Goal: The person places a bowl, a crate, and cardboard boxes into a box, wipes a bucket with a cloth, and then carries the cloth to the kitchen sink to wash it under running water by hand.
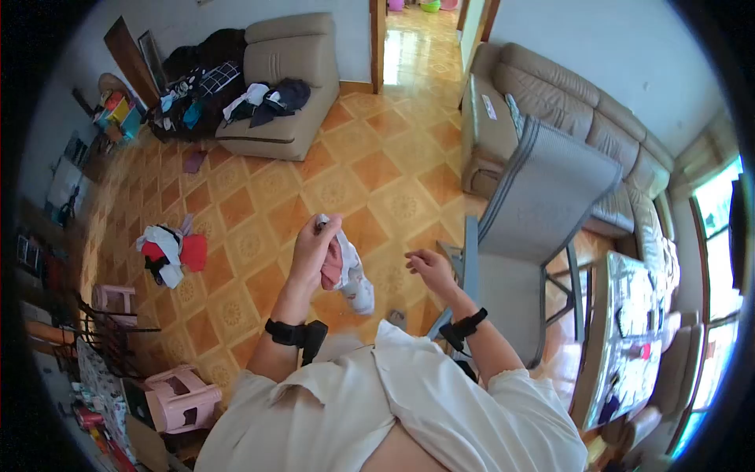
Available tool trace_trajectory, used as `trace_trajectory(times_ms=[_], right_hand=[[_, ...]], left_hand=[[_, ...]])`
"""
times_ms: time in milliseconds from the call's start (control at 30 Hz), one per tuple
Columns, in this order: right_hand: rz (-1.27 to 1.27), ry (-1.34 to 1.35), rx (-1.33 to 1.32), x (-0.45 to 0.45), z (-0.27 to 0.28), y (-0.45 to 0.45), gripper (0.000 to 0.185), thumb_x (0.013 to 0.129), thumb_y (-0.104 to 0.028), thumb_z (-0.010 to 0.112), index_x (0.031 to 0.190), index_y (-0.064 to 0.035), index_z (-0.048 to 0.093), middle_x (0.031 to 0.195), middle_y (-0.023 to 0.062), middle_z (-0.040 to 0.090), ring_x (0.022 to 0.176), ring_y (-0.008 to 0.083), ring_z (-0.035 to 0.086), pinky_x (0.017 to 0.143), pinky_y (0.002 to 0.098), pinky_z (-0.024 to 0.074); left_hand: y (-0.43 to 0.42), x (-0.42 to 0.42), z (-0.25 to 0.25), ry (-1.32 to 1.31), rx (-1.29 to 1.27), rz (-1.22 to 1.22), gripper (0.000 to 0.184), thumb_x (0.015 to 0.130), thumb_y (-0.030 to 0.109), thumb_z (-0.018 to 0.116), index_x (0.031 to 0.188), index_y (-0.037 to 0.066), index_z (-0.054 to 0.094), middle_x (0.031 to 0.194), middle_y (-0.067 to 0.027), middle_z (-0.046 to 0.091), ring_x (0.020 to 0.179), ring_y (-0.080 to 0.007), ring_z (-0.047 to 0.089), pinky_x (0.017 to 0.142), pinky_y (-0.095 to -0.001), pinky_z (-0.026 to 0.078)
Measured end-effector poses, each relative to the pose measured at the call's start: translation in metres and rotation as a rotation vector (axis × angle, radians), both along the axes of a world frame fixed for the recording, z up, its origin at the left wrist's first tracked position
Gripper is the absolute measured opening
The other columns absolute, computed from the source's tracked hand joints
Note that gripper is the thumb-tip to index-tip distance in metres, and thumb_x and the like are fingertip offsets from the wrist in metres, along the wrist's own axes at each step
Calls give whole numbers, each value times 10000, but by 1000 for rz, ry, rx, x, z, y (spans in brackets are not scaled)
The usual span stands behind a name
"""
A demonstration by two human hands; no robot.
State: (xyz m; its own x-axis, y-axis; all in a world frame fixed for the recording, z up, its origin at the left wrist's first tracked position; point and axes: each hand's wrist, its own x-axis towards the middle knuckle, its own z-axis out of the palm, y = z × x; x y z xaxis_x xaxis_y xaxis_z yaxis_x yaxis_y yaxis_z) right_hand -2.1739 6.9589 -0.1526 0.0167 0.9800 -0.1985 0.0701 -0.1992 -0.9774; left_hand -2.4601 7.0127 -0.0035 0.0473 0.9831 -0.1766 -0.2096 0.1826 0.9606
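Pinched in my left hand [312,253], which is closed, are bunched pieces of cloth. A pink cloth [331,264] hangs beneath the fingers, and beside it dangles a white patterned cloth [359,293], shaped rather like a sock; whether they are joined I cannot tell. My right hand [432,271] hovers apart from the cloth, holding nothing, with its fingers loosely bent and partly spread. Close to its right stands a grey mesh chair [543,197].
A heap of white, red and dark clothes [167,250] lies on the tiled floor to the left. More clothes cover a beige sofa seat [292,55]. Pink stools [182,400] stand lower left; a leather sofa [546,75] and glass-topped table [621,338] are at right.
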Motion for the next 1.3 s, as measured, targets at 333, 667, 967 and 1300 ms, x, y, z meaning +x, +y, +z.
trace_trajectory(times_ms=[333,667,967,1300], right_hand=[[201,166,0,19,52,353,281,1041,-194,571,1202,11,678,959,66,716,862,124,665,813,263,532],[-114,124,-235,149,52,674,322,1019,-224,570,1252,-25,669,1006,48,724,882,119,675,819,263,525],[-12,157,-258,258,20,959,391,957,-165,631,1319,-20,612,1092,93,711,891,130,651,812,255,515],[303,37,-169,395,76,1317,386,917,-162,678,1266,-3,629,1115,87,686,906,140,655,818,284,520]], left_hand=[[305,84,-7,-43,-22,44,194,978,259,699,912,99,611,783,66,527,699,-31,492,606,-227,399],[682,219,-13,106,-44,-291,244,970,302,689,993,60,673,771,36,606,655,-37,540,565,-231,434],[996,355,-30,105,88,-343,230,971,249,681,1060,37,673,811,24,606,736,-48,540,650,-238,454],[1333,495,17,57,9,-227,245,959,253,693,1076,38,677,883,36,605,771,-45,543,683,-225,459]])
